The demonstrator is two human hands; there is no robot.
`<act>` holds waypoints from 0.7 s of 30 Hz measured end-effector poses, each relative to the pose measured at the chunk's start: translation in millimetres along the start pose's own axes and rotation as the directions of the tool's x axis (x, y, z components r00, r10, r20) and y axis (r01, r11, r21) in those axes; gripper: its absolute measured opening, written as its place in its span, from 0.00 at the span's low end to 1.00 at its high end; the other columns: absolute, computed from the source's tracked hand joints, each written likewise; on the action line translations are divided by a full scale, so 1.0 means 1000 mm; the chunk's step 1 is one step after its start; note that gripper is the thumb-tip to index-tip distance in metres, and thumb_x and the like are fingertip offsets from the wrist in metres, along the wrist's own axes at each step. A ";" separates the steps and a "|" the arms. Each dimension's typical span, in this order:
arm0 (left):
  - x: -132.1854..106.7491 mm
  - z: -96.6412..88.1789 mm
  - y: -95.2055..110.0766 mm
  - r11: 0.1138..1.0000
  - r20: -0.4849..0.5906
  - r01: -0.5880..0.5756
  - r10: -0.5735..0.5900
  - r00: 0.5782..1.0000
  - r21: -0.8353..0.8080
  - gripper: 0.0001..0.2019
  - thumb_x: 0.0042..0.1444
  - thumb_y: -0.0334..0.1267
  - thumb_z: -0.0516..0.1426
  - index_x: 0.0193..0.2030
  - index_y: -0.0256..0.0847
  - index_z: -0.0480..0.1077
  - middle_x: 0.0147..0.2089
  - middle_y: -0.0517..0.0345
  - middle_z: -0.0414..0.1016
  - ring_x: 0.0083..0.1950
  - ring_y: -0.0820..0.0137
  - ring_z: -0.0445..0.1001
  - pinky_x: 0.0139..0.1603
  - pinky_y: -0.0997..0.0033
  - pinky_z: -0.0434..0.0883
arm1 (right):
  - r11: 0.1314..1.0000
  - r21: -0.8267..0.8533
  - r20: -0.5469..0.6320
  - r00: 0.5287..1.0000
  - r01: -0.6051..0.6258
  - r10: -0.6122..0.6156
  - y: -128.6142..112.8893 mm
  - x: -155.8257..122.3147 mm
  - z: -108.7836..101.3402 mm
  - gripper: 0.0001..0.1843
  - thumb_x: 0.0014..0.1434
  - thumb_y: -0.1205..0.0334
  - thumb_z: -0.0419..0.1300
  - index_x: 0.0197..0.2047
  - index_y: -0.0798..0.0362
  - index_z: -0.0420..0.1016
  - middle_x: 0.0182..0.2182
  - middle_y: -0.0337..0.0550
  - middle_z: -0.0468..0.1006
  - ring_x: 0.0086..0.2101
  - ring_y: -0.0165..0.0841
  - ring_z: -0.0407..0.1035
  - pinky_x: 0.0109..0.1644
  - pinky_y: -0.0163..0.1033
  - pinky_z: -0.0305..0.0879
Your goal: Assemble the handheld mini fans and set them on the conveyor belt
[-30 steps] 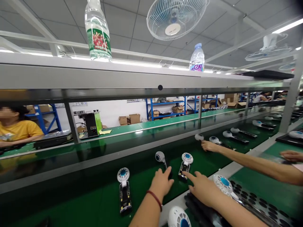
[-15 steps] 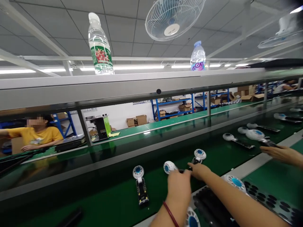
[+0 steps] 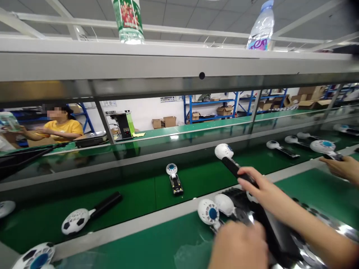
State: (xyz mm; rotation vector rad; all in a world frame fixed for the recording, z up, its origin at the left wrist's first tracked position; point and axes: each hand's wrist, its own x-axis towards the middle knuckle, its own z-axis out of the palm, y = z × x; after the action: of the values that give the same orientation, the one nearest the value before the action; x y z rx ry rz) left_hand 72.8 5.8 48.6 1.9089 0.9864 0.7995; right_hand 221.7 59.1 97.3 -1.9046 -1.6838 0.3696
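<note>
My right hand (image 3: 260,186) is closed on the black handle of a handheld fan (image 3: 223,151). Its round white head points up and left above the green conveyor belt (image 3: 140,190). My left hand (image 3: 238,243), smeared by motion, is low over the near bench with its fingers curled. I cannot tell whether it grips anything. Just beyond it lie a white fan (image 3: 208,211) with a blue centre and another white fan head (image 3: 224,204). On the belt ahead rests a fan (image 3: 175,181) with its handle circuitry exposed.
A football-patterned fan (image 3: 77,220) lies on the belt at left. More fans (image 3: 282,148) sit along it at right, near a co-worker's hand (image 3: 340,168). A metal beam (image 3: 168,65) crosses overhead, carrying bottles (image 3: 260,28). Across the line is a person in yellow (image 3: 66,127).
The view has tilted down. My left hand has come back from the belt to the near bench. My right hand now holds a black-handled fan raised above the belt.
</note>
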 end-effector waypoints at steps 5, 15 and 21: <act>-0.024 -0.066 0.012 0.534 -0.158 0.077 -0.381 0.911 -0.842 0.33 0.49 0.56 0.50 0.59 0.41 0.50 0.50 0.44 0.69 0.47 0.59 0.70 0.43 0.61 0.67 | 0.954 0.145 0.110 0.954 0.263 -0.280 -0.037 -0.118 0.045 0.12 0.54 0.58 0.52 0.43 0.42 0.68 0.51 0.44 0.64 0.47 0.38 0.66 0.48 0.41 0.64; -0.081 -0.123 -0.055 0.246 -0.129 0.140 -0.820 0.558 -0.959 0.26 0.42 0.61 0.53 0.25 0.34 0.70 0.17 0.54 0.71 0.16 0.73 0.68 0.16 0.77 0.64 | 0.943 0.134 0.353 0.875 0.304 -0.332 -0.039 -0.130 0.113 0.12 0.56 0.67 0.50 0.41 0.49 0.71 0.45 0.44 0.68 0.47 0.36 0.61 0.52 0.41 0.57; -0.069 -0.096 -0.073 0.237 -0.057 0.159 -0.704 0.708 -0.958 0.24 0.51 0.55 0.49 0.30 0.33 0.69 0.22 0.52 0.74 0.24 0.69 0.73 0.29 0.68 0.71 | 0.947 0.078 0.472 0.825 0.311 -0.310 -0.057 -0.119 0.124 0.07 0.49 0.71 0.56 0.29 0.51 0.72 0.34 0.41 0.71 0.39 0.37 0.62 0.42 0.39 0.59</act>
State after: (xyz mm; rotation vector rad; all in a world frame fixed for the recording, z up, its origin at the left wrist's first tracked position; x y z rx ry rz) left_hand -62.6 8.9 18.2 0.3282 0.9778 1.1548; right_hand 86.7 -25.1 11.5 -1.5733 -2.2764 0.7554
